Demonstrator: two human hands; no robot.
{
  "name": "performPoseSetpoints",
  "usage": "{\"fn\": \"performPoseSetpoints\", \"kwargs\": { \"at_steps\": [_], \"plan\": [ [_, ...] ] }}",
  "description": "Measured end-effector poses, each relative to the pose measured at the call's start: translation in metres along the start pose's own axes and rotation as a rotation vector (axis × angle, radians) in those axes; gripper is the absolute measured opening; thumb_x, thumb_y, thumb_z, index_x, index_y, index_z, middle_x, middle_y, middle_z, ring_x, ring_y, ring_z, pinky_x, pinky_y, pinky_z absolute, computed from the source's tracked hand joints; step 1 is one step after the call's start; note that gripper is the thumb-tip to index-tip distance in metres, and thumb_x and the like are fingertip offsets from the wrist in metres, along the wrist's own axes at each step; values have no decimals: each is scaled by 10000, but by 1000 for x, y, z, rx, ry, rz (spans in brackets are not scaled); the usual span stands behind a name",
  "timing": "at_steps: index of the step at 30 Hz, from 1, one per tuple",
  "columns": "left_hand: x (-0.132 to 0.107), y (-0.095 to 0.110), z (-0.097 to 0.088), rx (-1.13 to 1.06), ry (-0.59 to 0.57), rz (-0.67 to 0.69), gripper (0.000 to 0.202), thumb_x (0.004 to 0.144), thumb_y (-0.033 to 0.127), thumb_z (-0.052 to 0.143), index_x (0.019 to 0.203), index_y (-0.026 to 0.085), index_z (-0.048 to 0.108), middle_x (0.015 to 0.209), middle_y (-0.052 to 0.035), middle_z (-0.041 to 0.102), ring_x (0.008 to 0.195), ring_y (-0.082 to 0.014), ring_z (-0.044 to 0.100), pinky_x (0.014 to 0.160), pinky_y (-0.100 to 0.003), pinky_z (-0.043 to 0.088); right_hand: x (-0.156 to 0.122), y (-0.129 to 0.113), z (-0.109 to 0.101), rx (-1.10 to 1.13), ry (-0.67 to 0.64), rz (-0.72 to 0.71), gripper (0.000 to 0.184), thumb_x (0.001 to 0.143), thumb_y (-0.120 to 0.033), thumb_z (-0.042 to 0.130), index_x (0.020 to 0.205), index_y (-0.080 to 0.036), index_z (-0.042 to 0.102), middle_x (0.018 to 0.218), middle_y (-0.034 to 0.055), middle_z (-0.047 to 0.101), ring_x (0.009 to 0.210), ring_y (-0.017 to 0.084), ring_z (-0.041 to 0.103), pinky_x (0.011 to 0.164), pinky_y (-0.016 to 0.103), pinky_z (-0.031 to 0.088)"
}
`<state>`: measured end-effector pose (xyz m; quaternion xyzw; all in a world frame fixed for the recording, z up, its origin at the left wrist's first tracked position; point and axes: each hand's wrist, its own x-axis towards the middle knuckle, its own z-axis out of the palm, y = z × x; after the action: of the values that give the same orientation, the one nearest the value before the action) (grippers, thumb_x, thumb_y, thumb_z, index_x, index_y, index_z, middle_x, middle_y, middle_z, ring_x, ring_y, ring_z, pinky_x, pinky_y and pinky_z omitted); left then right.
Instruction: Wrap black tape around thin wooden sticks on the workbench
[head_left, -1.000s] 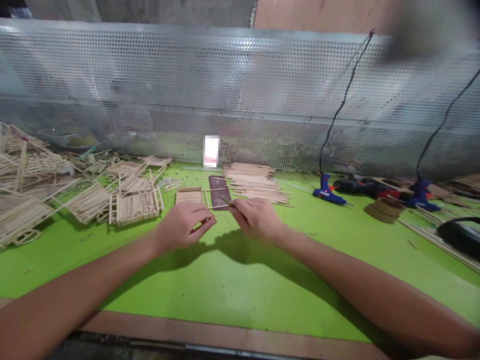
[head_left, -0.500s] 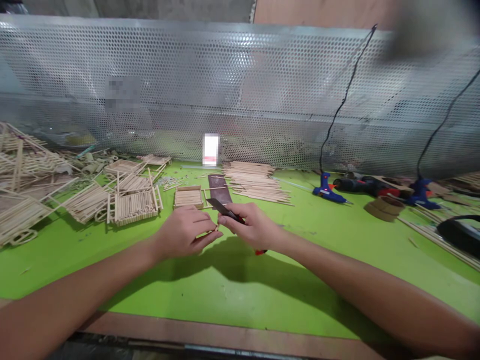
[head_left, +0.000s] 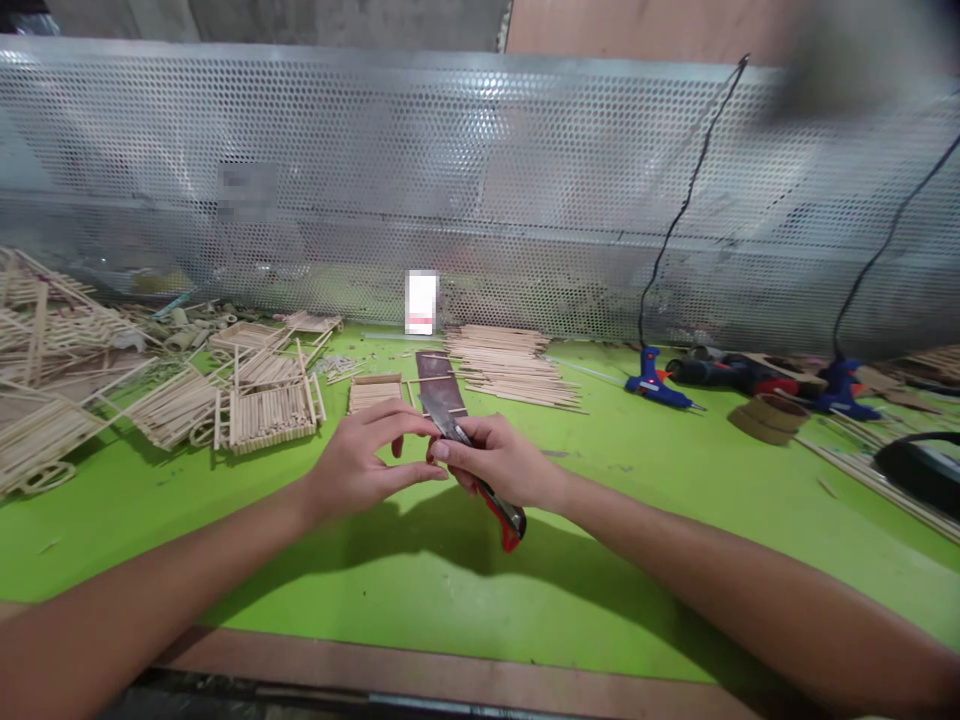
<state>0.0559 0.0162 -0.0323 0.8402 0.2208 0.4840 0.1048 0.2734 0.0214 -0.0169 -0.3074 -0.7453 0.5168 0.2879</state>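
Note:
My right hand (head_left: 499,460) is closed around a utility knife (head_left: 512,515) with a red and black handle, its blade pointing away and to the left. Close against it is my left hand (head_left: 375,450), its thumb and index finger spread apart with their tips at my right thumb. Something tiny shows between the fingertips, too small to make out. Just beyond the hands, a small tray of wooden sticks (head_left: 376,392) and a dark brown strip (head_left: 439,372) lie on the green tabletop (head_left: 450,600).
Loose thin sticks (head_left: 517,365) are heaped behind my right hand. Several stick-built carts (head_left: 274,415) crowd the left side. On the right are a blue glue gun (head_left: 660,385), a second blue glue gun (head_left: 847,390) and a brown tape roll (head_left: 769,418). A perforated metal screen (head_left: 360,180) stands behind.
My left thumb and index finger have spread from a pinch. The knife has turned in my right hand; its handle now shows below the palm, with the blade tip slightly farther right.

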Motion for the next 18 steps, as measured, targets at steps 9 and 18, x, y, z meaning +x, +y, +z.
{"fn": "performPoseSetpoints", "kwargs": {
  "at_steps": [9, 18],
  "plan": [
    [-4, -12, 3, -33, -206, -358, 346, 872, 503, 800, 1065, 218, 764, 1020, -73, 718, 803, -185, 639, 636, -326, 596, -19, -20, -47, -717, 26, -131, 325, 1100, -423, 348, 1018, -188, 556, 668, -15, 604, 530, 129, 513, 514, 265, 355],
    [-10, -7, 20, -72, -427, -579, 407, 760, 572, 862, 907, 207, 757, 993, -71, 677, 849, -234, 654, 689, -390, 586, -35, 19, -41, -1357, -227, -210, 80, 976, -176, 547, 908, -209, 575, 656, -21, 599, 483, 117, 412, 508, 286, 229]
  ]
}}
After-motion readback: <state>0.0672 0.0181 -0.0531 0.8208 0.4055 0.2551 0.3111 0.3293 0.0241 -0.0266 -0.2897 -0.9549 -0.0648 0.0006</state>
